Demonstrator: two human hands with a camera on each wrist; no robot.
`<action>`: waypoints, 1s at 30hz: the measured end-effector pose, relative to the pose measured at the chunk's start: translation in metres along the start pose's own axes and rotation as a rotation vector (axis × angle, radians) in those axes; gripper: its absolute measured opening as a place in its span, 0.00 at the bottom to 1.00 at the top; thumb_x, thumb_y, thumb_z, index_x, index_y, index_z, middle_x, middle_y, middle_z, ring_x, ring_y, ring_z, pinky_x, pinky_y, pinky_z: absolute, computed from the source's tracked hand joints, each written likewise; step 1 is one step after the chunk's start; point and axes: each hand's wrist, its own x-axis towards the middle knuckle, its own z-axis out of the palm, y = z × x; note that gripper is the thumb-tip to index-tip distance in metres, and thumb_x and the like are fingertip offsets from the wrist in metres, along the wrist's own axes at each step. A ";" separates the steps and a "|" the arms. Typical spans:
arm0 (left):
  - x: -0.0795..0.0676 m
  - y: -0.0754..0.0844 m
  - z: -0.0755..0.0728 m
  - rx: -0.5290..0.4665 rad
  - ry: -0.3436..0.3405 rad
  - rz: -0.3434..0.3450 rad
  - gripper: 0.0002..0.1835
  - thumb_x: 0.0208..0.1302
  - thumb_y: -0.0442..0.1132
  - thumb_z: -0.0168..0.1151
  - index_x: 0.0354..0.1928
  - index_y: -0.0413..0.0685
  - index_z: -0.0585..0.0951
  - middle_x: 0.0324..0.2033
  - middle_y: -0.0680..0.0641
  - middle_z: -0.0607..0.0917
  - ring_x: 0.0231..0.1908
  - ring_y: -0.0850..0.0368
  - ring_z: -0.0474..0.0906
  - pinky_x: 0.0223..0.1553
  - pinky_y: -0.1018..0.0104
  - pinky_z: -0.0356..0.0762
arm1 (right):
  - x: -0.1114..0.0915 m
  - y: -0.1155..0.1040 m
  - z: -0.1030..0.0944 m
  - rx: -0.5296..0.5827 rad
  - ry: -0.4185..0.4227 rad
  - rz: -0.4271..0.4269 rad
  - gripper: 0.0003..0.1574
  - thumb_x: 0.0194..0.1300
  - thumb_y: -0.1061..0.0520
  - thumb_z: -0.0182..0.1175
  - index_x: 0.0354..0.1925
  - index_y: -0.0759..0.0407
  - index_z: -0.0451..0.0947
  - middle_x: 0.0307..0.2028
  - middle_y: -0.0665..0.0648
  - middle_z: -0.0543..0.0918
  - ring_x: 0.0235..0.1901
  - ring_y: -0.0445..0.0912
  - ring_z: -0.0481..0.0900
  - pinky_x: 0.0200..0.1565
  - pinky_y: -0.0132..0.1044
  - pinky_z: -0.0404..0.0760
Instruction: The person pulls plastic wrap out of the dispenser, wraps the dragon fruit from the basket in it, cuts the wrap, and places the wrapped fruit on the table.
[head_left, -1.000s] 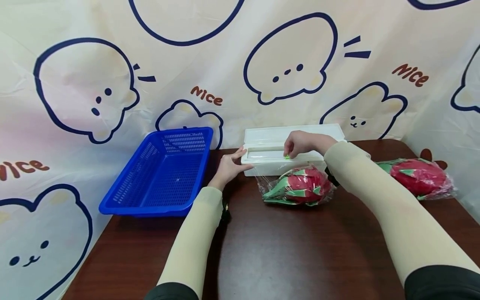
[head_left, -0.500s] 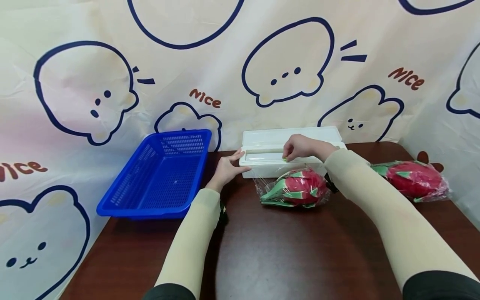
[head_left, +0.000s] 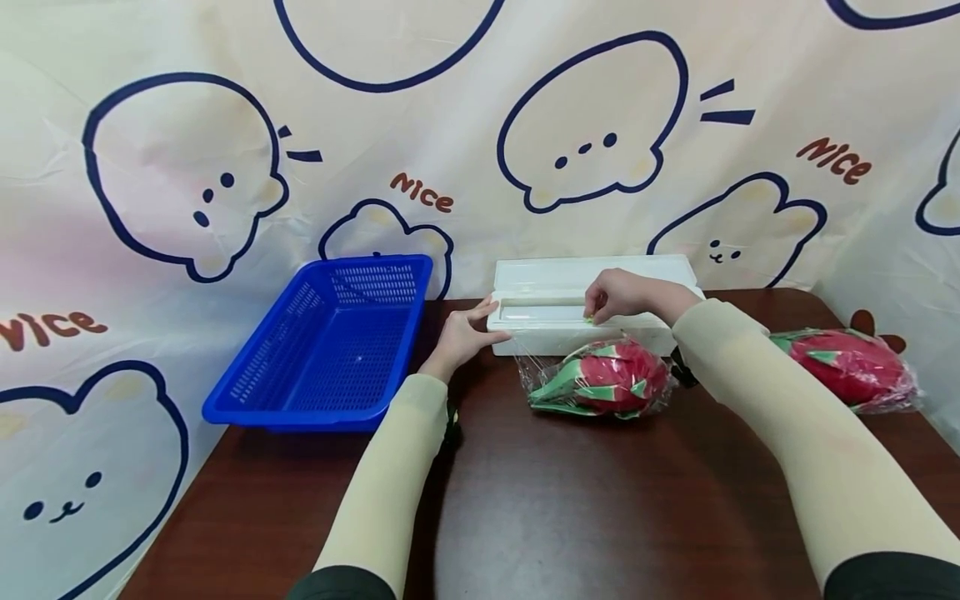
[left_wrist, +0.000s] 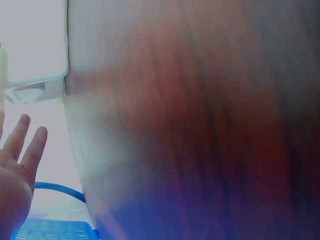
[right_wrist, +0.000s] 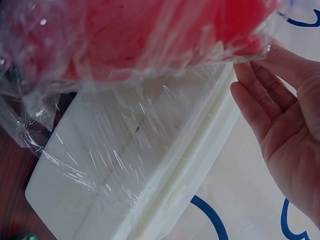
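A white cling film dispenser [head_left: 525, 342] stands against the back wall, its long lid [head_left: 592, 271] tipped back. My left hand [head_left: 457, 337] holds its left end, thumb at the front and fingers at the top corner. With bent fingers, my right hand [head_left: 618, 293] pinches a small green slider [head_left: 588, 320] on the front rail. Clear film [right_wrist: 120, 165] stretches from the dispenser to a film-wrapped dragon fruit [head_left: 611, 379] lying just in front, red with green scales. In the left wrist view, several left fingers [left_wrist: 35, 147] reach out past the dispenser's end.
To the left stands a blue plastic basket [head_left: 300, 417] with slotted walls. A second wrapped dragon fruit [head_left: 855, 371] lies at the right, partly behind my right sleeve [head_left: 787, 417]. A cartoon-printed sheet [head_left: 465, 125] hangs behind the brown wooden table [head_left: 585, 500].
My right hand and the green slider have shifted slightly right along the dispenser. My left hand keeps its place at the left end. The head view has swung a little.
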 end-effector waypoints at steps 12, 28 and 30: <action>-0.001 0.002 0.001 -0.012 -0.011 0.005 0.37 0.50 0.47 0.77 0.63 0.49 0.76 0.64 0.55 0.72 0.68 0.55 0.60 0.67 0.56 0.56 | -0.018 0.013 -0.006 -0.044 0.008 0.036 0.04 0.57 0.71 0.67 0.28 0.65 0.83 0.27 0.53 0.83 0.28 0.44 0.73 0.34 0.37 0.75; -0.002 0.000 -0.004 -0.025 -0.011 -0.013 0.36 0.50 0.46 0.77 0.63 0.51 0.76 0.63 0.55 0.73 0.68 0.56 0.60 0.68 0.54 0.54 | -0.056 0.041 -0.017 -0.024 0.039 0.104 0.03 0.57 0.70 0.67 0.30 0.65 0.84 0.27 0.51 0.83 0.30 0.46 0.75 0.37 0.39 0.75; -0.003 0.001 -0.003 -0.031 -0.002 -0.013 0.36 0.50 0.46 0.77 0.62 0.50 0.76 0.62 0.55 0.74 0.68 0.55 0.60 0.68 0.54 0.54 | -0.060 0.044 -0.018 -0.011 0.036 0.106 0.05 0.58 0.71 0.66 0.30 0.64 0.84 0.27 0.51 0.82 0.30 0.46 0.75 0.37 0.38 0.76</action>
